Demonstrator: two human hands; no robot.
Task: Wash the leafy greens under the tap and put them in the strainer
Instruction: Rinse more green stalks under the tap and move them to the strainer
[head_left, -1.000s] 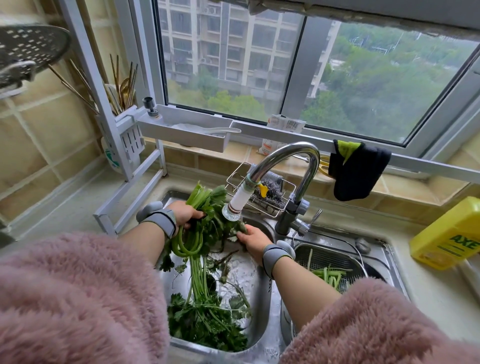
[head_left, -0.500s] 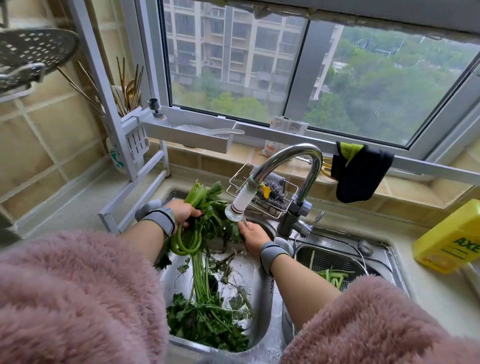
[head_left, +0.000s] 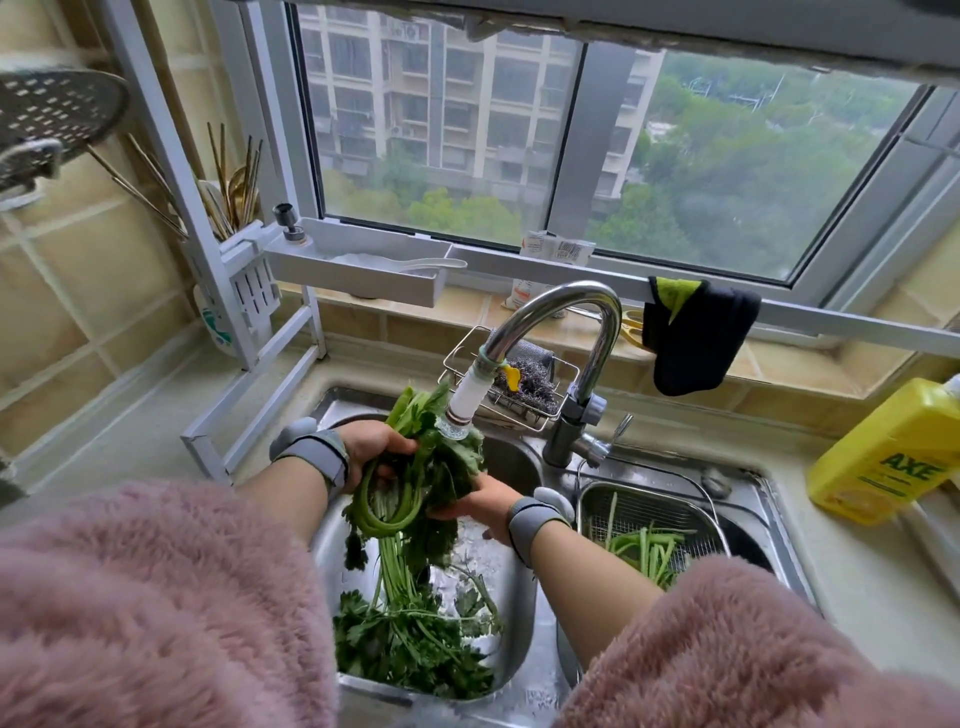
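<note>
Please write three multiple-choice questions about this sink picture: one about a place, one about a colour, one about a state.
1. Where is the strainer?
A. in the right basin
B. on the windowsill
C. on the rack

2. What colour is the soap bottle?
A. red
B. yellow
C. white

3. What do the left hand and right hand do?
A. hang idle
B. turn the tap
C. hold a bunch of greens

Answers:
1 A, it sits in the basin right of the tap.
2 B, its body is yellow.
3 C, both grip the bunch under the spout.

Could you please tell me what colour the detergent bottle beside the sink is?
Yellow, with green lettering; the bottle shows in the head view.
</note>
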